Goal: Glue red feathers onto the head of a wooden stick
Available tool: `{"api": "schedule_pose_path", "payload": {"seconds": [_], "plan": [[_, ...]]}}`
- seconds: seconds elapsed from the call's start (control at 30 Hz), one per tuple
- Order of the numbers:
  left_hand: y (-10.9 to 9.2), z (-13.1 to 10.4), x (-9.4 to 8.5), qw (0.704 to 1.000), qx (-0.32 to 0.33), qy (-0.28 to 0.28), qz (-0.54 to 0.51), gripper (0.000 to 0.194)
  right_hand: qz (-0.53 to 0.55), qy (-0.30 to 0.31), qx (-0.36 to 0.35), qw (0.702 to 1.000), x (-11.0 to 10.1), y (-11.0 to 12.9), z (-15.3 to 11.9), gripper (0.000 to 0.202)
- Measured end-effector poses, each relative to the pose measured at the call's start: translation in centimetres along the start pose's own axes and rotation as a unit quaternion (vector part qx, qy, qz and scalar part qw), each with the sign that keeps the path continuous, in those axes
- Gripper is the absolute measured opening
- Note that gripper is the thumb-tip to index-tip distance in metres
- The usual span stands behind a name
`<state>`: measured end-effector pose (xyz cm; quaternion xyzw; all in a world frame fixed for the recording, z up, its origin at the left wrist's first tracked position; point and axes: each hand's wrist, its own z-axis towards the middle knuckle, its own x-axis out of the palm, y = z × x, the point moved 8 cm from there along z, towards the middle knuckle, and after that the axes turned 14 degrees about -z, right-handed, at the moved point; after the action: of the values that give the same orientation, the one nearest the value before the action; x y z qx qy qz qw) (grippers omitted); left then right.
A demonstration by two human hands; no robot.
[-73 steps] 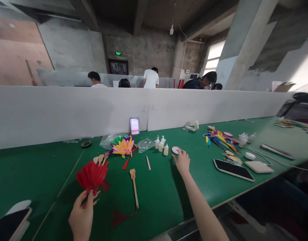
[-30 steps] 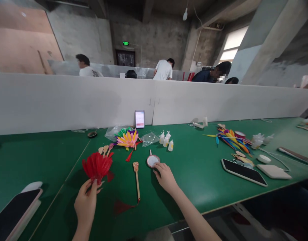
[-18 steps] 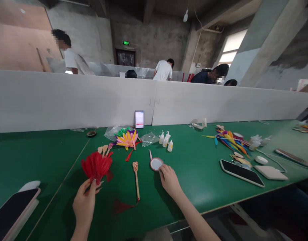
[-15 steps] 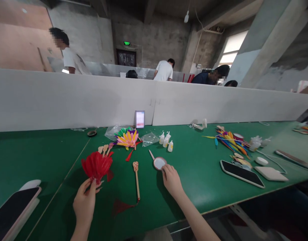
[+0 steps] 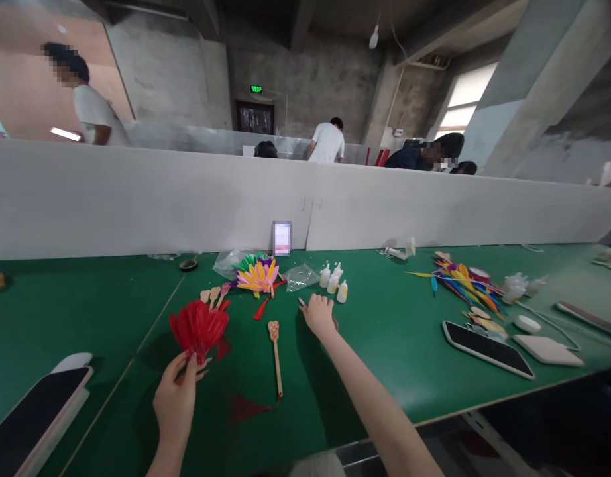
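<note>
My left hand (image 5: 179,391) pinches the base of a bunch of red feathers (image 5: 199,328), fanned out above the table. My right hand (image 5: 319,315) has its fingers bent down around a slim pink stick (image 5: 301,302), whose end pokes out on the left; the fingertips are hidden. Under that hand lies a round white disc with a reddish rim (image 5: 336,325), almost wholly covered. Between my hands rests a wooden stick with a carved head (image 5: 275,358) and a dark red tassel (image 5: 250,407) at its lower end.
Behind are a pink-and-yellow feather fan (image 5: 257,275), small white bottles (image 5: 332,283), a tape roll (image 5: 188,265) and a lit phone (image 5: 281,238). Coloured feathers (image 5: 467,285) and a dark phone (image 5: 487,348) lie right; another phone (image 5: 42,411) lies left. A white partition (image 5: 136,199) separates people beyond.
My right hand has moved from the disc's lower right edge up and left, over the disc to the slim stick. The left hand still holds the feathers. A person behind the partition has moved left.
</note>
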<state>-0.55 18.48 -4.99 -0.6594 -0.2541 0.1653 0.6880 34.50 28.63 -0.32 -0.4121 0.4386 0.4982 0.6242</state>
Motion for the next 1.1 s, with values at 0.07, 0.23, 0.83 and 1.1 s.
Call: {"api": "schedule_pose_path", "payload": {"seconds": [0.07,0.23,0.83,1.1], "plan": [[-0.1,-0.1,0.0,1.0,-0.005,0.002,0.004,0.043,-0.008,0.011,0.008,1.0,0.7,1.1,0.9,0.021],[-0.4,-0.2,0.2,1.0,0.005,0.011,0.009,0.043,0.003,0.044,0.002,0.999,1.7,4.3,2.1,0.02],[-1.5,-1.1,1.1,1.0,0.002,0.025,0.016,0.044,0.06,-0.008,0.018,0.998,2.3,-4.4,-5.2,0.051],[-2.7,-2.5,2.9,0.986,0.089,0.069,0.126,0.045,0.129,-0.043,0.007,0.991,3.7,-3.5,-5.6,0.052]]}}
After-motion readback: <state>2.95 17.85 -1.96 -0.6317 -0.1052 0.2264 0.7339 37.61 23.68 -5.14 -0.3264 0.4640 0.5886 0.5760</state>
